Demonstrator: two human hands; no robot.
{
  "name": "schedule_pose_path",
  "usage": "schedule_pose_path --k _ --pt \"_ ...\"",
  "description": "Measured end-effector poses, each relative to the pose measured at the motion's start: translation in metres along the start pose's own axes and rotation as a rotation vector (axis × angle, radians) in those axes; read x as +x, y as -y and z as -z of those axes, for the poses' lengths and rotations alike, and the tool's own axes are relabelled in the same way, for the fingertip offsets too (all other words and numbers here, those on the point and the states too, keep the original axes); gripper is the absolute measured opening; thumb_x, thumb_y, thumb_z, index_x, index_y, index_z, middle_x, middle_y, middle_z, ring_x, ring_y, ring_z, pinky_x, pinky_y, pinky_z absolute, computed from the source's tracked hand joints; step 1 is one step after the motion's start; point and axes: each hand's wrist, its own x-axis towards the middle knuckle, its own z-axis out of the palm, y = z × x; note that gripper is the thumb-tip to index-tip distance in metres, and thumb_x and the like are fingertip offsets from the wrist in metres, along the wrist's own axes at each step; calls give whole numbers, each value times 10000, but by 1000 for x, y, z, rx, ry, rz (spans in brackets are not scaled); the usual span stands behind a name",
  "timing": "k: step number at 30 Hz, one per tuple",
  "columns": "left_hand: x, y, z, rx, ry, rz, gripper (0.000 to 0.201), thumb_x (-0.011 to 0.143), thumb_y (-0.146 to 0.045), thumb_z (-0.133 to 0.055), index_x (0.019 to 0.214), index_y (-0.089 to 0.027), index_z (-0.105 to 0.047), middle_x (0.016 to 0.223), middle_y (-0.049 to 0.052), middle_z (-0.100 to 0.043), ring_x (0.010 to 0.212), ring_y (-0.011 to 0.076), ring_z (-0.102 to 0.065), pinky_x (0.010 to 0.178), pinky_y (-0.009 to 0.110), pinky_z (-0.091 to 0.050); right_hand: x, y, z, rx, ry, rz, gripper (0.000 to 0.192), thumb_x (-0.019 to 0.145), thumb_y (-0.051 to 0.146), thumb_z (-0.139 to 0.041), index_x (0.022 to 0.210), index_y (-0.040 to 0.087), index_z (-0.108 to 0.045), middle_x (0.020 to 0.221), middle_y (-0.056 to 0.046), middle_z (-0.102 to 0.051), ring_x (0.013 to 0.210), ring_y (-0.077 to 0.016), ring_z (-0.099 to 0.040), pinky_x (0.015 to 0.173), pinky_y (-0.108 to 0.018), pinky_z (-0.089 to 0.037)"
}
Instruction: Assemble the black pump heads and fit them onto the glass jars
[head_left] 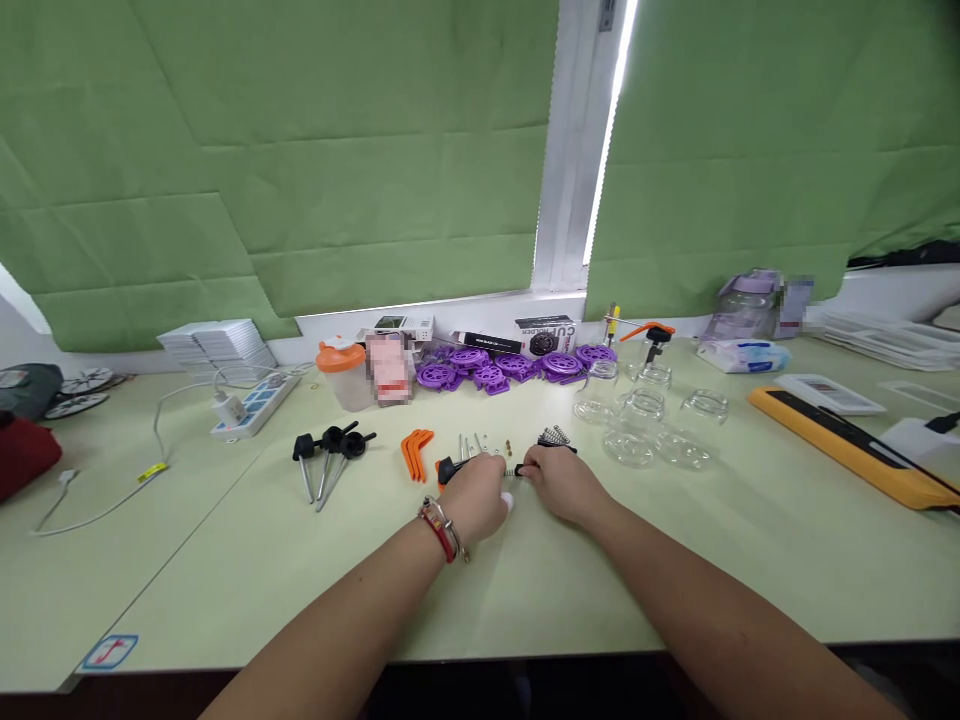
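Note:
My left hand point(480, 497) is closed, with a black part point(448, 470) and a bit of orange showing at its far-left side. Between my two hands a short coil spring point(510, 473) is visible. At the spring's right end, the closed fingertips of my right hand point(561, 482) pinch a small black piece point(519, 470). Fingers cover most of what I hold. Several loose springs point(555, 435) lie just beyond my right hand. Thin metal pins point(471, 442) and small brass bits point(508, 446) lie beyond my left hand.
Left are black-headed metal rods point(327, 460) and orange levers point(415, 455). Purple plastic parts point(491, 375) lie at the back, near an orange-lidded cup point(342, 375). Clear round pieces point(631, 445) sit right, before a yellow-black bar point(847, 445). A power strip point(259, 402) stands left.

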Motion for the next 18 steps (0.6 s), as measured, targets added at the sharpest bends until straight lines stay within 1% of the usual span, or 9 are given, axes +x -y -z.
schedule_pose_path --k 4,7,12,16,18 --pt "20 -3 -8 20 73 -2 211 731 -157 -525 938 -156 -570 976 107 -630 824 213 -627 630 270 -454 2 -5 0 -2 -11 -4 160 846 264 -499 795 189 -630 777 -53 -661 678 -160 -528 570 -257 -294" --pt "30 -4 -16 50 66 -4 234 747 -132 -507 968 -159 -580 988 118 -631 835 225 -637 625 276 -461 3 -7 0 -2 -14 6 151 839 257 -509 781 185 -629 763 -53 -657 671 -155 -521 570 -258 -289" --pt "31 -4 -24 98 17 28 230 797 -101 -438 942 -152 -609 960 139 -630 865 251 -640 648 307 -474 3 -9 8 20 -20 -1 139 829 249 -519 744 191 -613 727 -33 -649 657 -143 -520 565 -251 -289" --pt "30 0 -26 144 -3 30 247 798 -86 -414 899 -148 -630 939 136 -635 843 241 -640 651 307 -474 2 -12 19 60 -35 -45 147 827 276 -520 750 195 -615 723 -23 -652 639 -134 -529 556 -246 -296" --pt "30 2 -26 160 -13 21 232 806 -107 -418 878 -154 -634 924 126 -638 820 230 -638 645 302 -471 1 -14 24 68 -25 -47 114 788 301 -573 775 203 -631 764 -19 -663 661 -137 -542 553 -240 -300"
